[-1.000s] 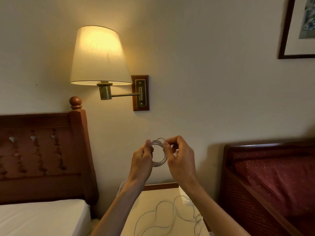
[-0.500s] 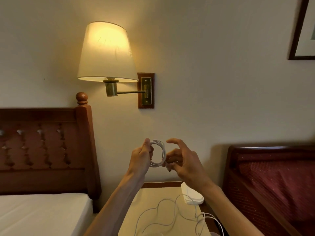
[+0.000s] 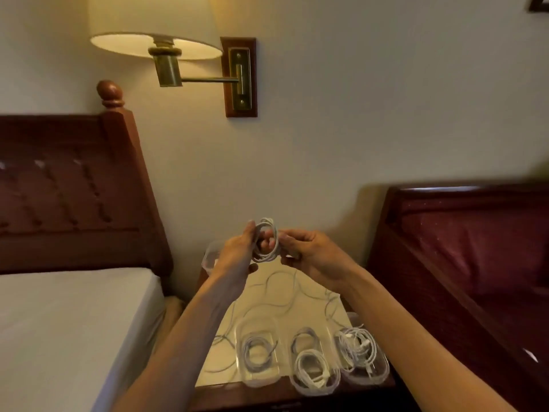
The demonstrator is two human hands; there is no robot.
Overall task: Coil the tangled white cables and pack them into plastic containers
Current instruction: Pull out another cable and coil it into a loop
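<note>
A small coil of white cable (image 3: 269, 240) is held in the air above the nightstand (image 3: 267, 292). My left hand (image 3: 237, 252) pinches its left side and my right hand (image 3: 312, 255) grips its right side. Loose white cable (image 3: 285, 295) lies tangled on the nightstand top behind the containers. Three clear plastic containers stand along the front edge, each with coiled white cable inside: the left container (image 3: 258, 353), the middle container (image 3: 312, 370) and the right container (image 3: 361, 355). Another clear container (image 3: 209, 257) shows partly behind my left hand.
A bed with a white mattress (image 3: 68, 322) and dark wooden headboard (image 3: 74, 188) is on the left. A dark red upholstered seat (image 3: 475, 248) stands on the right. A lit wall lamp (image 3: 166, 46) hangs above, against the wall.
The view has tipped downward, bringing the nightstand and its containers into sight. My right hand, open beside the coil half a second ago, has closed on it. The coil stays between both hands.
</note>
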